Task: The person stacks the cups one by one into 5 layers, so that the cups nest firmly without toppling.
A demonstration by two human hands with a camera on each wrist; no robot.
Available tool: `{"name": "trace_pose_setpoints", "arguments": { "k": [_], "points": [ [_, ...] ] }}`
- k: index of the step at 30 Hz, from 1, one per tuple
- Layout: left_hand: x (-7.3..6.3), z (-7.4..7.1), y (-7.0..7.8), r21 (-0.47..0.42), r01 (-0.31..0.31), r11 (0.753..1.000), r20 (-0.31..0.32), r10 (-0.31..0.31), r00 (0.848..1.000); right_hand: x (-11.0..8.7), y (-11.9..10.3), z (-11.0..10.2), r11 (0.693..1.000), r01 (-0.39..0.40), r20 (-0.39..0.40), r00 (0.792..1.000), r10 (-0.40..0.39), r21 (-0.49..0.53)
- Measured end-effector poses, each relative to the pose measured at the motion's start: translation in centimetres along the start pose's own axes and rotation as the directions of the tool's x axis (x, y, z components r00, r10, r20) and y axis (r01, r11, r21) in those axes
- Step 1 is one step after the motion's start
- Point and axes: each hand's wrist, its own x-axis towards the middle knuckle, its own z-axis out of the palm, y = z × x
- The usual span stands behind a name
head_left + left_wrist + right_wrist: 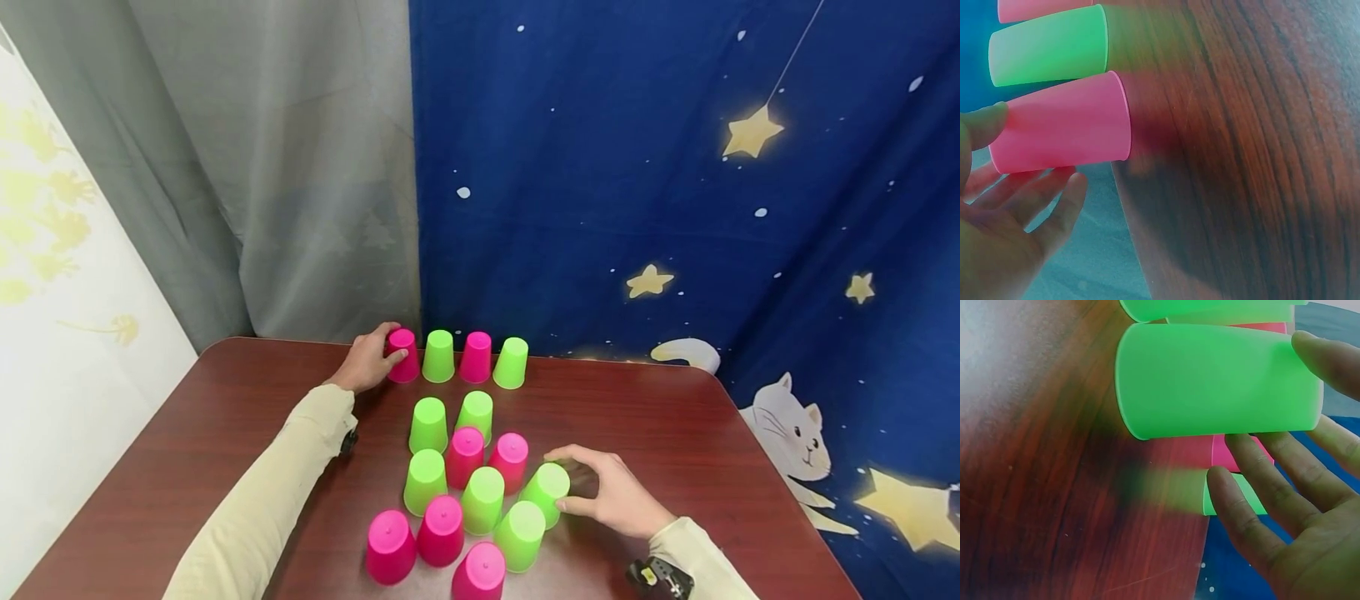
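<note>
At the left end of the back row stands an upside-down pink cup, and my left hand grips it. Thumb and fingers lie on opposite sides of that cup in the left wrist view. A green cup stands just right of it. My right hand holds an upside-down green cup at the right side of the front group. In the right wrist view its thumb lies near the cup's closed end, with the fingers along the opposite side. Both held cups appear to stand on the table.
Another pink cup and green cup complete the back row. Several pink and green cups stand upside down close together at the front, including a pink cup. The brown table meets a blue curtain behind.
</note>
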Motion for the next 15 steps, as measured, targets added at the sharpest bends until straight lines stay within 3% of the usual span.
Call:
{"name": "trace_pose_setpoints", "arguments": {
  "k": [15],
  "points": [
    [-0.21,-0.09,-0.09,0.015,0.013,1.000,0.033,-0.014,0.999,0.16,-0.20,0.47,1.000,-0.018,-0.007,1.000,0.018,0.013]
  ]
}}
